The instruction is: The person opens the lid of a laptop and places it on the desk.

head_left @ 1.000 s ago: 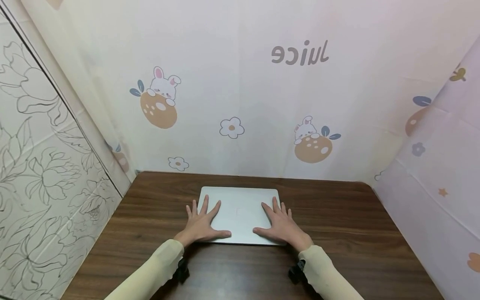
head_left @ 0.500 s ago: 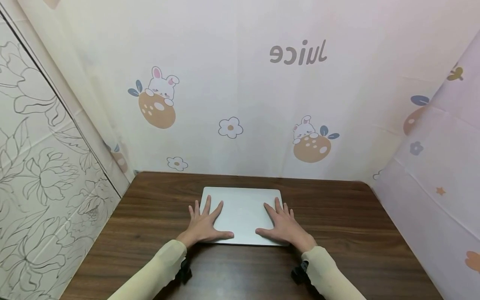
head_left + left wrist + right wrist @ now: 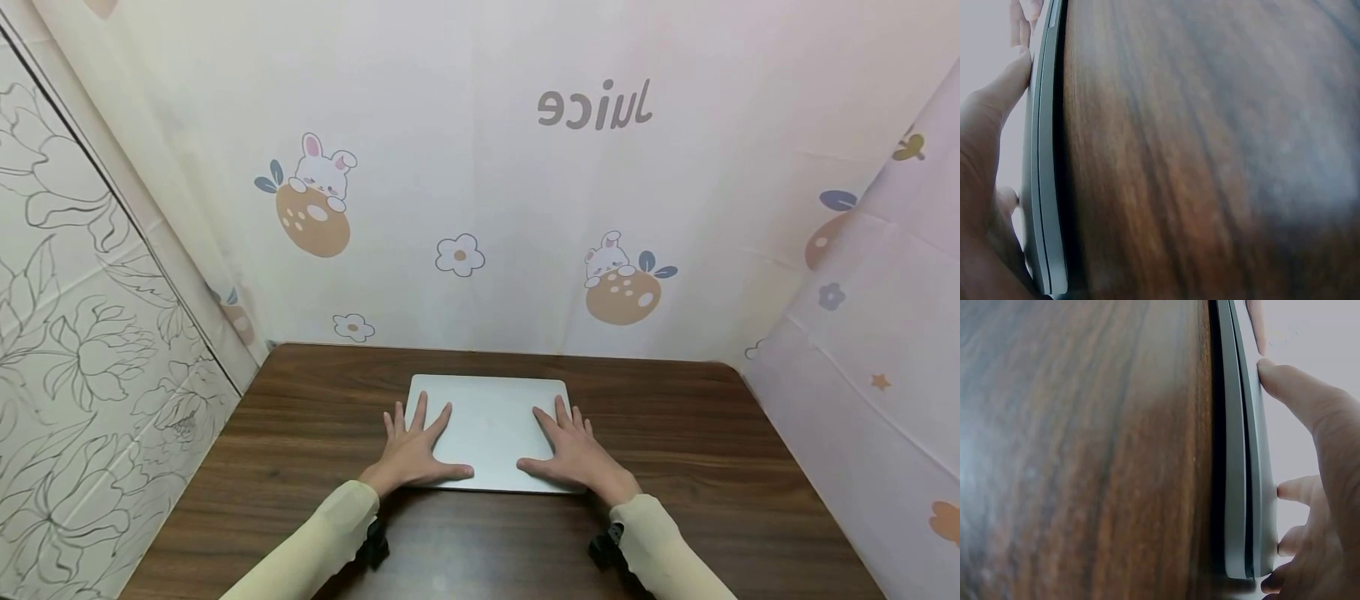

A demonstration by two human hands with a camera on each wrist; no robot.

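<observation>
A closed silver laptop (image 3: 491, 433) lies flat on the brown wooden table near its far side. My left hand (image 3: 412, 454) rests on the lid's left part with fingers spread and the thumb pointing inward. On the right part lies my right hand (image 3: 573, 454), spread the same way. Seen from the left wrist, the thumb (image 3: 1013, 78) touches the lid close to the laptop's front edge (image 3: 1044, 156). The right wrist view shows the thumb (image 3: 1291, 387) and fingertips on the lid, with a thin dark gap along the laptop's edge (image 3: 1235, 456).
Brown wood grain covers the table (image 3: 675, 433). Behind it hangs a pale curtain (image 3: 480, 167) printed with bunnies, fruit and flowers. A white panel with line-drawn flowers (image 3: 90, 350) stands along the left side. Black wrist cameras (image 3: 371, 546) sit under the cream sleeves (image 3: 315, 542).
The laptop has slid slightly to the right along the table, with both hands moving on it. Both hands keep their spread pose.
</observation>
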